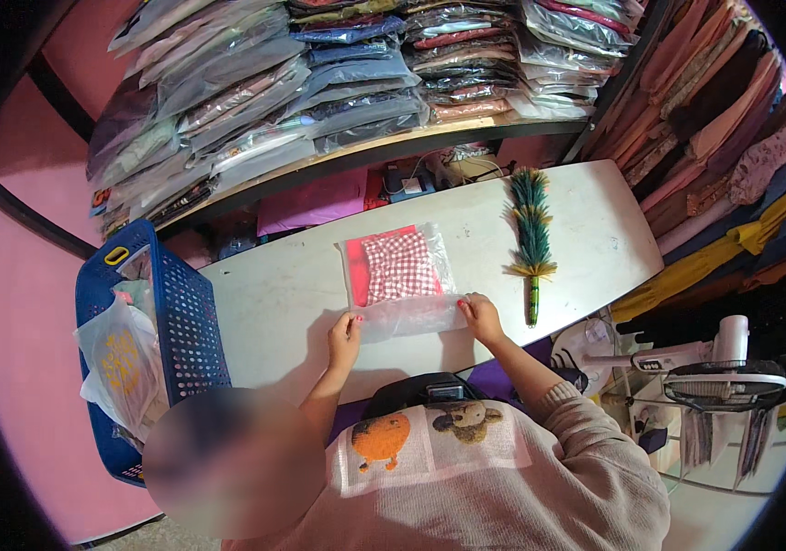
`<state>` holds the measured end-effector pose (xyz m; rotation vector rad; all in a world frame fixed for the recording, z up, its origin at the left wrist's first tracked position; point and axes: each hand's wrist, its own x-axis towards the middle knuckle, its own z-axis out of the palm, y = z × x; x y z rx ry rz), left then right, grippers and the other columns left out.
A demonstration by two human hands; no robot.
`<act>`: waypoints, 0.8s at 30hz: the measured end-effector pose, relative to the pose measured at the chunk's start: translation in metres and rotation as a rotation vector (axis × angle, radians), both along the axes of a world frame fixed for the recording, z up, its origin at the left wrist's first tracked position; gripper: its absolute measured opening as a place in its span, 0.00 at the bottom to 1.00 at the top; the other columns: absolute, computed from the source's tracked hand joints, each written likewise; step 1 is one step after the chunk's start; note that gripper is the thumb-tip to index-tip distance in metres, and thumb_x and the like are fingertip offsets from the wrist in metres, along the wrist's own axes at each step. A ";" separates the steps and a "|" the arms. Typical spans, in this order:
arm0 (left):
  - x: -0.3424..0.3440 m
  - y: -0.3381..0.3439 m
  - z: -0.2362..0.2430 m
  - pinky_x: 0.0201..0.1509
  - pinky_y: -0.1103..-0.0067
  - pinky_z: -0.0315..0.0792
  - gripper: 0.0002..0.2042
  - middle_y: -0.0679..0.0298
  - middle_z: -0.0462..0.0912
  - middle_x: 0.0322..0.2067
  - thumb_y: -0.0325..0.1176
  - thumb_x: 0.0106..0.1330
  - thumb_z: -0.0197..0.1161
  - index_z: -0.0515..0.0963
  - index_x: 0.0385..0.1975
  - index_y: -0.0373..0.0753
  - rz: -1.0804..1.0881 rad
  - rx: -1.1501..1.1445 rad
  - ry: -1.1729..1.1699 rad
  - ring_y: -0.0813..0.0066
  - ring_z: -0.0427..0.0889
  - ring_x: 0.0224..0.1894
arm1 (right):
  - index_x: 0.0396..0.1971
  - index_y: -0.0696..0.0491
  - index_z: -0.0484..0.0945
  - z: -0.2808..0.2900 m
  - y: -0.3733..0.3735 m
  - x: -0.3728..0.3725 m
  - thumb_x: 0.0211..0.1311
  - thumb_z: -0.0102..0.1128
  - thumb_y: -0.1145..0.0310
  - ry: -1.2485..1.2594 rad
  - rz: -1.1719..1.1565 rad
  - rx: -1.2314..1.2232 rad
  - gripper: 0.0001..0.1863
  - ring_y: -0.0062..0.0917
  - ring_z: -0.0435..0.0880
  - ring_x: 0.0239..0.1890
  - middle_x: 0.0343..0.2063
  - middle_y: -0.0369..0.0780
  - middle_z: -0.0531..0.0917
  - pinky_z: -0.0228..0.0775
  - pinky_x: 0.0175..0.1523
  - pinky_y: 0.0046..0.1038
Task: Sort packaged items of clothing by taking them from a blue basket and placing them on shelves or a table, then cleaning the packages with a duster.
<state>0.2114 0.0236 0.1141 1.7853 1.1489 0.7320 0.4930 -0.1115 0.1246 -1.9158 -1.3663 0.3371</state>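
Over the table [269, 303], both hands [345, 338] [482, 319] pinch opposite sides of a bag [413, 316].

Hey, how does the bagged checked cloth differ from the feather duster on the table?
The bagged cloth is flat and roughly rectangular; the duster is long, narrow and bushy. The bagged cloth shows red and white checks beside plain red; the duster is mostly dark green with yellowish tufts. The left hand and right hand hold the bagged cloth's near edge; the duster lies untouched. Both show against the white tabletop.
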 end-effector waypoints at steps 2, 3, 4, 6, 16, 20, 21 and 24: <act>0.007 0.004 0.000 0.27 0.76 0.65 0.07 0.57 0.73 0.19 0.30 0.62 0.53 0.71 0.28 0.33 0.032 0.088 -0.099 0.74 0.71 0.22 | 0.24 0.59 0.71 0.002 0.008 0.000 0.60 0.50 0.65 0.058 -0.009 0.015 0.12 0.45 0.73 0.27 0.19 0.50 0.73 0.64 0.33 0.39; 0.010 0.005 0.001 0.27 0.76 0.65 0.07 0.57 0.73 0.19 0.30 0.62 0.53 0.71 0.28 0.33 0.031 0.088 -0.100 0.74 0.71 0.22 | 0.23 0.59 0.70 0.002 0.013 0.001 0.60 0.50 0.66 0.116 -0.019 0.031 0.11 0.45 0.73 0.26 0.19 0.50 0.72 0.64 0.32 0.38; 0.012 0.007 0.002 0.27 0.75 0.66 0.06 0.56 0.73 0.19 0.30 0.63 0.52 0.70 0.29 0.33 0.051 0.104 -0.082 0.71 0.72 0.22 | 0.23 0.59 0.70 0.003 0.017 0.002 0.60 0.50 0.66 0.115 -0.019 0.031 0.11 0.45 0.73 0.26 0.19 0.50 0.72 0.64 0.32 0.38; 0.017 0.012 0.002 0.27 0.74 0.66 0.06 0.54 0.73 0.19 0.30 0.63 0.51 0.70 0.29 0.33 0.072 0.121 -0.064 0.67 0.73 0.22 | 0.27 0.59 0.70 0.006 0.026 0.003 0.60 0.49 0.70 0.180 -0.044 -0.025 0.08 0.44 0.73 0.25 0.20 0.51 0.73 0.64 0.31 0.34; 0.042 0.038 -0.005 0.31 0.61 0.67 0.08 0.45 0.75 0.25 0.33 0.65 0.46 0.69 0.32 0.35 0.211 0.252 0.100 0.44 0.75 0.30 | 0.31 0.56 0.64 -0.005 0.069 0.008 0.63 0.46 0.66 0.173 -0.137 -0.106 0.09 0.48 0.74 0.23 0.18 0.52 0.73 0.62 0.27 0.40; 0.044 0.046 -0.016 0.32 0.60 0.68 0.10 0.44 0.76 0.25 0.36 0.65 0.46 0.70 0.34 0.37 0.257 0.222 0.223 0.44 0.76 0.30 | 0.32 0.56 0.64 -0.015 0.079 0.009 0.64 0.44 0.64 0.118 -0.185 -0.185 0.10 0.50 0.75 0.27 0.21 0.54 0.76 0.63 0.30 0.44; 0.044 0.047 -0.018 0.32 0.60 0.68 0.10 0.44 0.76 0.25 0.36 0.65 0.46 0.70 0.34 0.37 0.261 0.221 0.225 0.44 0.76 0.30 | 0.33 0.56 0.64 -0.016 0.082 0.009 0.64 0.44 0.64 0.122 -0.201 -0.241 0.10 0.51 0.76 0.28 0.23 0.54 0.76 0.64 0.31 0.46; 0.045 0.049 -0.019 0.30 0.59 0.67 0.11 0.45 0.76 0.24 0.39 0.65 0.47 0.70 0.34 0.38 0.289 0.308 0.269 0.45 0.76 0.28 | 0.33 0.57 0.65 -0.021 0.085 0.010 0.63 0.43 0.63 0.151 -0.228 -0.293 0.11 0.52 0.76 0.29 0.23 0.55 0.77 0.65 0.33 0.47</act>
